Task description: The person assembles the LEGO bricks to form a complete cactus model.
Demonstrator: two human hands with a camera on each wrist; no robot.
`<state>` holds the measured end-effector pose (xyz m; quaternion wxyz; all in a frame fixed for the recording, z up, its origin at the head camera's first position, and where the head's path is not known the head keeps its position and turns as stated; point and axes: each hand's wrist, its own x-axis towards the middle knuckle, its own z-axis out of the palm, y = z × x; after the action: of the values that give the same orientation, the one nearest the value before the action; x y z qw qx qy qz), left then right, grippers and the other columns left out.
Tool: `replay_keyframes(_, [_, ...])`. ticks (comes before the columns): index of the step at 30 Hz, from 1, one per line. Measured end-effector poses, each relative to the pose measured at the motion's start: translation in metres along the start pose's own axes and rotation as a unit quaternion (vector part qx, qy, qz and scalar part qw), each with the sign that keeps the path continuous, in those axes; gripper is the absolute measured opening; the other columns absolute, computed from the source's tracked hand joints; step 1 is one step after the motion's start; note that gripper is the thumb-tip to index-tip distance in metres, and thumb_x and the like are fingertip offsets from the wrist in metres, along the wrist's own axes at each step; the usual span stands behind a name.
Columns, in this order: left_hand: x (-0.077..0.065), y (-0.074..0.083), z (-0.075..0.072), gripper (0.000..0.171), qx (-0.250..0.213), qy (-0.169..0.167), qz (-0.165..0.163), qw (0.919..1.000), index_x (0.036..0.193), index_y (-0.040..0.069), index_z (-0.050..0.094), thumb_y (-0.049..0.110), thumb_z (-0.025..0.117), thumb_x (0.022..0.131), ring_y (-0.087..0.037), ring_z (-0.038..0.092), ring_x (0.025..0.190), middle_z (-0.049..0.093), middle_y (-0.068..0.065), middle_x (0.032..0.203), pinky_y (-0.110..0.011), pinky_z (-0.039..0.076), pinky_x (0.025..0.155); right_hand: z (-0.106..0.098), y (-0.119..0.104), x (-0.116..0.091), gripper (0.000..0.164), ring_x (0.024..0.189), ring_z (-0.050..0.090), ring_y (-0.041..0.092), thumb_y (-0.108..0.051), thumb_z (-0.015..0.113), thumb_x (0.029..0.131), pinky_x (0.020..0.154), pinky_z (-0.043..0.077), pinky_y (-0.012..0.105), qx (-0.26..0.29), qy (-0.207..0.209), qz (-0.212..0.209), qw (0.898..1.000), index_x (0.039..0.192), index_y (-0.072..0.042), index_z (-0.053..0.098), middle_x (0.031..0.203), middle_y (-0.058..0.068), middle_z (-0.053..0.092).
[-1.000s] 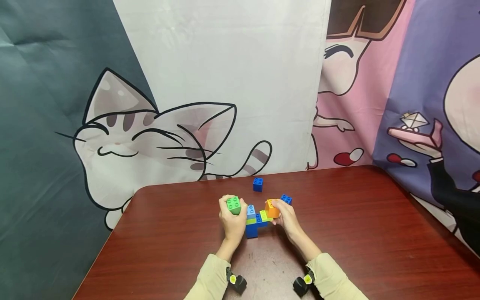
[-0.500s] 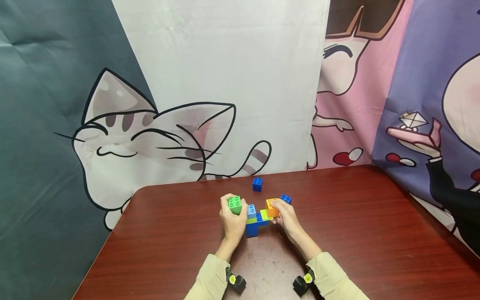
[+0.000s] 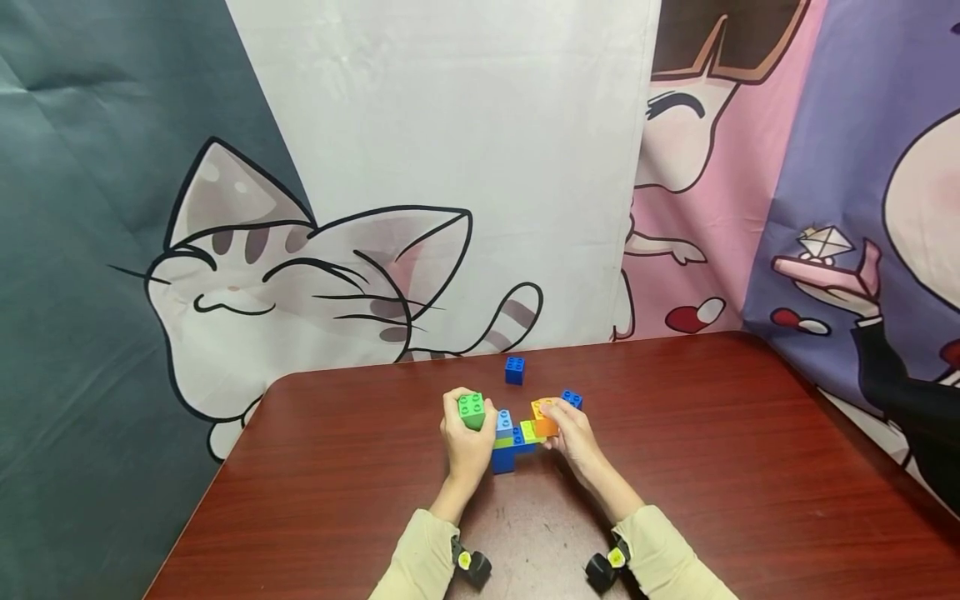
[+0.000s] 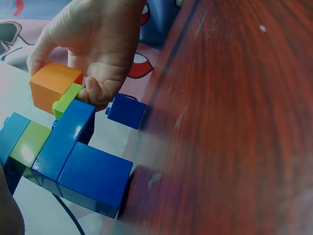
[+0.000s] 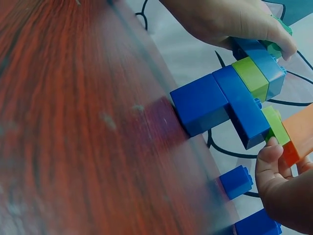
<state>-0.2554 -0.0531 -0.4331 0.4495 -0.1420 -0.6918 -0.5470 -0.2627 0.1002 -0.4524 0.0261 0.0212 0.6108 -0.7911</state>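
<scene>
A structure of toy building bricks stands on the table between both hands: a dark blue brick (image 3: pixel 503 460) at the bottom, a longer blue brick (image 5: pixel 240 108) over it, then lime bricks and a light blue brick (image 3: pixel 504 423). My left hand (image 3: pixel 468 448) grips a bright green brick (image 3: pixel 471 409) at the structure's left side, its thumb against the light blue brick. With my right hand (image 3: pixel 576 437) I pinch an orange brick (image 4: pixel 53 88), which sits on the small lime brick (image 4: pixel 67 100) at the right end. My right fingertips also touch that lime brick.
One loose blue brick (image 3: pixel 514 370) lies near the far edge of the reddish-brown table (image 3: pixel 337 475). Another blue brick (image 3: pixel 572 399) lies just beyond my right hand. A printed cloth backdrop (image 3: pixel 480 167) hangs behind the table.
My left hand has shifted slightly to the right with the green brick. The orange brick stands a little straighter on the lime brick; my right hand has barely moved.
</scene>
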Motion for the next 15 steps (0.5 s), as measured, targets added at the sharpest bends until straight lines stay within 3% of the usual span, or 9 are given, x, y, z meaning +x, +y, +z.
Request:
replay_keyframes(9, [0.0010, 0.0006, -0.0019, 0.027, -0.008, -0.020, -0.018, 0.9996, 0.097, -0.011, 0.051, -0.014, 0.068, 0.075, -0.005, 0.050, 0.057, 0.058, -0.019, 0.070, -0.016, 0.044, 0.047, 0.0012, 0.0043, 0.0028, 0.016, 0.055, 0.050, 0.008, -0.014, 0.052, 0.096, 0.050, 0.041, 0.016, -0.008, 0.021, -0.015, 1.000, 0.102, 0.000, 0.056, 0.071, -0.002, 0.054])
replay_keyframes(15, [-0.0001, -0.0023, -0.0022, 0.028, -0.031, -0.005, -0.032, 0.9990, 0.096, -0.009, 0.050, -0.017, 0.064, 0.073, -0.006, 0.050, 0.056, 0.057, -0.019, 0.071, -0.016, 0.044, 0.047, 0.0021, 0.0055, 0.0034, 0.013, 0.054, 0.049, 0.008, -0.014, 0.053, 0.095, 0.049, 0.041, 0.016, -0.008, 0.031, -0.015, 0.999, 0.098, -0.002, 0.057, 0.070, -0.002, 0.054])
